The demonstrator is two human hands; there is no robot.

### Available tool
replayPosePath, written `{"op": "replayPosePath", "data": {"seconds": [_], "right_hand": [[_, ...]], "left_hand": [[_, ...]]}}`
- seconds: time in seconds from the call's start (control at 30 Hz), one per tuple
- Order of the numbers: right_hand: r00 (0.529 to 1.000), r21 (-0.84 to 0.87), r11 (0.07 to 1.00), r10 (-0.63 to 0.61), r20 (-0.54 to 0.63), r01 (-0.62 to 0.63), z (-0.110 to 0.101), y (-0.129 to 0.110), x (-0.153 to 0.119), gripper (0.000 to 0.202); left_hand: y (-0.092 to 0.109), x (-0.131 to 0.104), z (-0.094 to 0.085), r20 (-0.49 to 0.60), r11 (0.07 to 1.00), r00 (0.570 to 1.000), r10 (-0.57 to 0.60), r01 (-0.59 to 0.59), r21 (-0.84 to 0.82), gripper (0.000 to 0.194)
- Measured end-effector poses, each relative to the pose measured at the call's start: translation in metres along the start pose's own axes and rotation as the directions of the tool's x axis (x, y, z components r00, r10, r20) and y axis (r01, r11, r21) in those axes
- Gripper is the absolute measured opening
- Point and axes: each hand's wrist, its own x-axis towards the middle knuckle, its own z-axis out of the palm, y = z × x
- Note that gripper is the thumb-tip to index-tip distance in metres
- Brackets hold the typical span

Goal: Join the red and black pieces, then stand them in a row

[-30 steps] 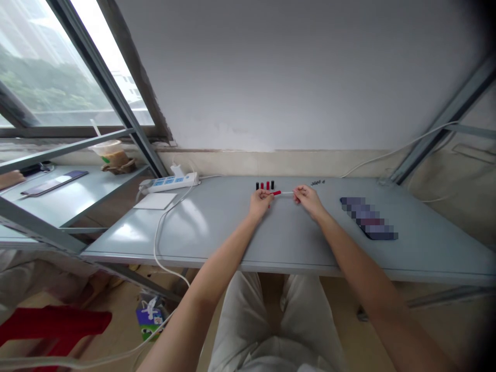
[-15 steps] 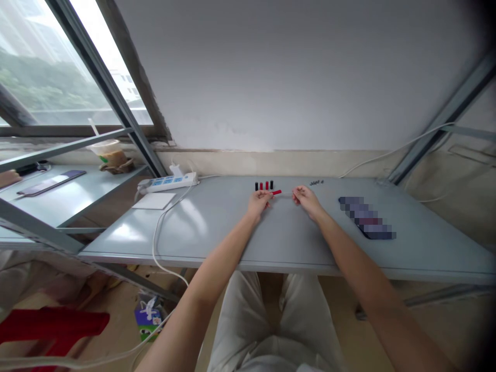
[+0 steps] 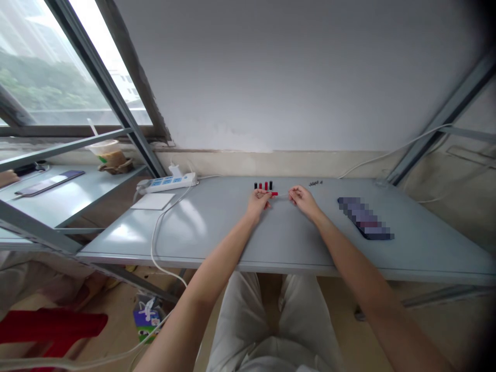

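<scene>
Grey worktop (image 3: 217, 237) against pale wall (image 3: 271, 77): red tube (image 3: 275, 194) in grasp

Left hand (image 3: 259, 200): pinches the red tube over the worktop, its end pointing at the right hand (image 3: 303, 199). Right hand: fingertips gathered; whether they grip the faint pale strip (image 3: 283, 195) between the hands cannot be told. Four red and black cylinders (image 3: 266, 185) stand upright just beyond the left hand.
</scene>
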Motion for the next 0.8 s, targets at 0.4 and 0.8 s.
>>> {"op": "replayPosePath", "data": {"seconds": [0.4, 0.8], "right_hand": [[0.997, 0.002, 0.998, -0.069, -0.036, 0.07, 0.007, 0.001, -0.001, 0.034], [0.996, 0.056, 0.998, -0.009, -0.084, 0.014, 0.003, -0.01, -0.002, 0.037]], "left_hand": [[0.008, -0.001, 0.0, 0.139, 0.986, 0.99, -0.006, -0.017, 0.164, 0.013], [0.009, 0.013, 0.021, 0.214, 0.914, 0.976, 0.044, -0.126, 0.386, 0.013]]}}
